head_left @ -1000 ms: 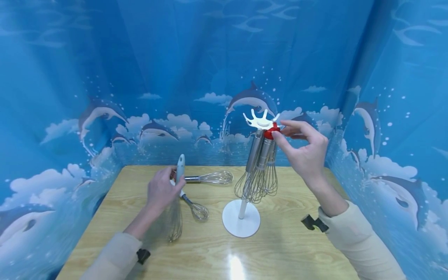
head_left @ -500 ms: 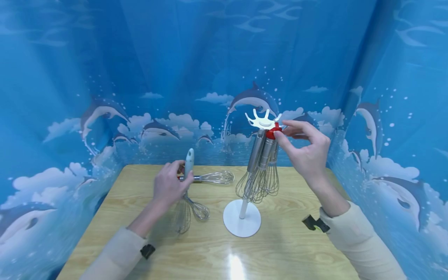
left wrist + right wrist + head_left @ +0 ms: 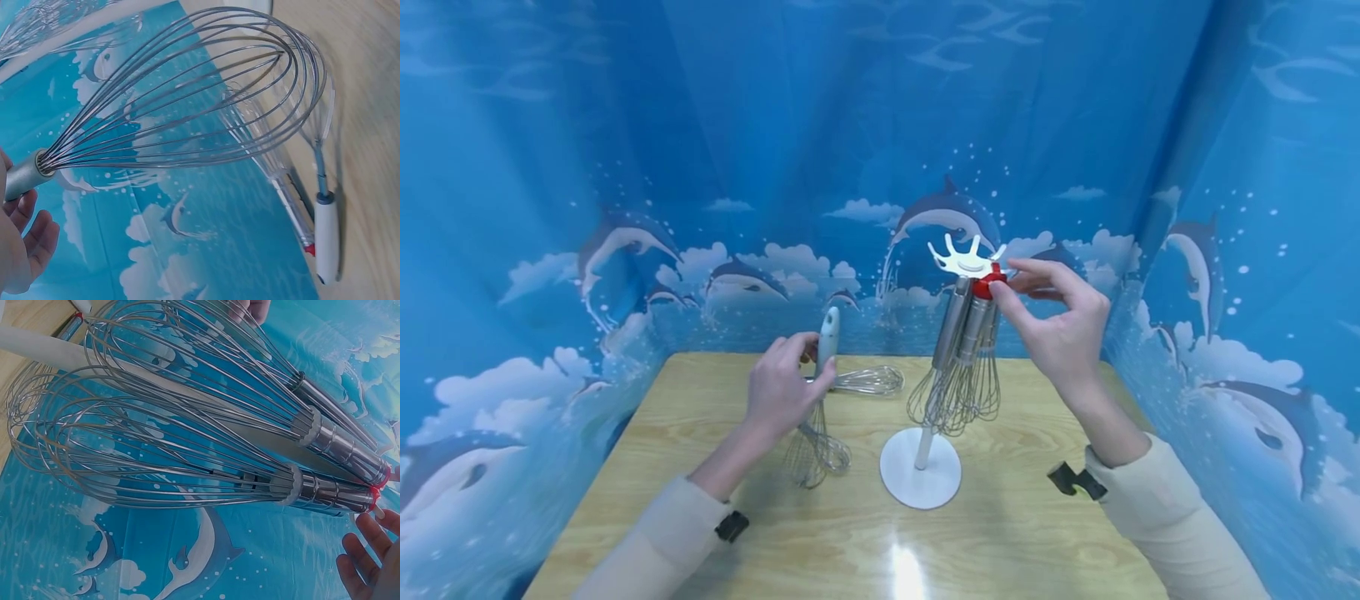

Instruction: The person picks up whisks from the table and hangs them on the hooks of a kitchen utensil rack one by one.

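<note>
In the head view my left hand [image 3: 784, 387] grips the pale blue handle of a whisk [image 3: 828, 335], its wire loops pointing down over the table. The left wrist view shows the whisk's large wire head [image 3: 187, 94]. My right hand [image 3: 1063, 321] pinches the red end of a metal whisk [image 3: 975, 321] at the top of a white stand [image 3: 962, 265]. Beside it a plain metal-handled whisk [image 3: 951, 325] hangs from the stand. In the right wrist view another red-ended whisk [image 3: 340, 450] hangs close by, the wire loops overlapping.
Two whisks lie on the wooden table [image 3: 1022, 517]: a red-ended one [image 3: 290, 206] and a small white-handled one [image 3: 326, 237], partly behind the held whisk. The stand's round white base [image 3: 921, 483] is on the table. Blue dolphin-print curtains [image 3: 737, 167] surround the table.
My left hand has moved right and slightly up with the blue-handled whisk, toward the stand. My right hand stays at the red end of the hanging whisk.
</note>
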Demonstrator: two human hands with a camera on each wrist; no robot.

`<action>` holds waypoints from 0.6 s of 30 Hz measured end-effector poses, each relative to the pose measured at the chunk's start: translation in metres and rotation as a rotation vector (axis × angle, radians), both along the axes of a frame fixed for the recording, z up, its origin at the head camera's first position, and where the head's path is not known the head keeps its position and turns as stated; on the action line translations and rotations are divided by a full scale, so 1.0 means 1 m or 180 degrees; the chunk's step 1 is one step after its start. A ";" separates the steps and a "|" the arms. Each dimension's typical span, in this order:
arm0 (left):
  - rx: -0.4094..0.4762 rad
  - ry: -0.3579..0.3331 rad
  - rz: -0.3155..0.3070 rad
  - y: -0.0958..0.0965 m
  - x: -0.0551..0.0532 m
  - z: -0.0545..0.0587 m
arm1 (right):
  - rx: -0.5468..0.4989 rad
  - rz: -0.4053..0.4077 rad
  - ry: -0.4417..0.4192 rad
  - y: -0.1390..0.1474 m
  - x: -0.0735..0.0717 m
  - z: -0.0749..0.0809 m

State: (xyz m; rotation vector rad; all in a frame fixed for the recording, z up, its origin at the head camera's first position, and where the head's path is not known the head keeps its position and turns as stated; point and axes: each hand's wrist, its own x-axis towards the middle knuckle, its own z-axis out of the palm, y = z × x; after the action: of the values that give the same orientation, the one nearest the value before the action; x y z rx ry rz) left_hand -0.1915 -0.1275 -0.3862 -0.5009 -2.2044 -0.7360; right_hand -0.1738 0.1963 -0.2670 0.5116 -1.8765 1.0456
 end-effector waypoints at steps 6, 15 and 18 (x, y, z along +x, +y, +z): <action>0.0006 0.0037 -0.0083 0.011 0.002 0.012 | 0.0040 -0.0016 -0.0038 0.001 0.001 0.000; 0.0027 0.0188 -0.0274 0.026 0.001 0.027 | 0.0037 -0.0008 0.0005 0.001 0.000 0.000; 0.0020 0.0213 -0.0309 0.030 0.001 0.031 | 0.0050 -0.0019 0.0024 0.001 -0.001 0.000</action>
State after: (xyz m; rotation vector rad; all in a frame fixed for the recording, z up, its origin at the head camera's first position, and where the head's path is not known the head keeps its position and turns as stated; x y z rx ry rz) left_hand -0.1908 -0.0975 -0.3554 -0.6241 -2.1272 -0.7656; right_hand -0.1750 0.1974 -0.2668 0.5180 -1.8798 1.0246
